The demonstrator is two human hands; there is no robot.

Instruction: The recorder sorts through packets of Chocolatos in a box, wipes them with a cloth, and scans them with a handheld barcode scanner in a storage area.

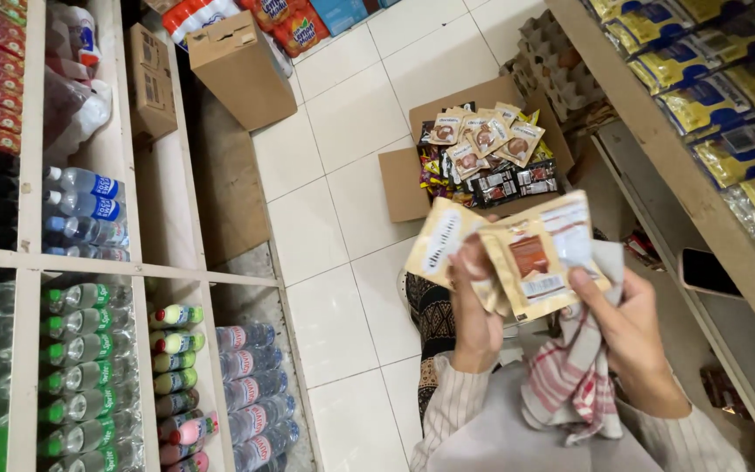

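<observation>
My left hand point(475, 308) grips several flat beige snack pouches point(444, 240), fanned out in front of me. My right hand point(629, 325) pinches the lower right edge of the frontmost beige pouch point(542, 253) and also holds a red-and-white checked cloth point(571, 378) that hangs down from it. Both hands are raised above the white tiled floor, just in front of an open cardboard box point(402, 182) filled with more beige pouches and dark packets.
Wooden shelves on the left hold rows of bottled drinks point(85, 350). A closed cardboard box point(239, 65) stands on the floor at the top. On the right, a shelf point(657, 149) carries yellow-and-blue packets, and a dark phone point(708, 273) lies on a lower ledge. Egg trays point(552, 61) are stacked beyond the open box.
</observation>
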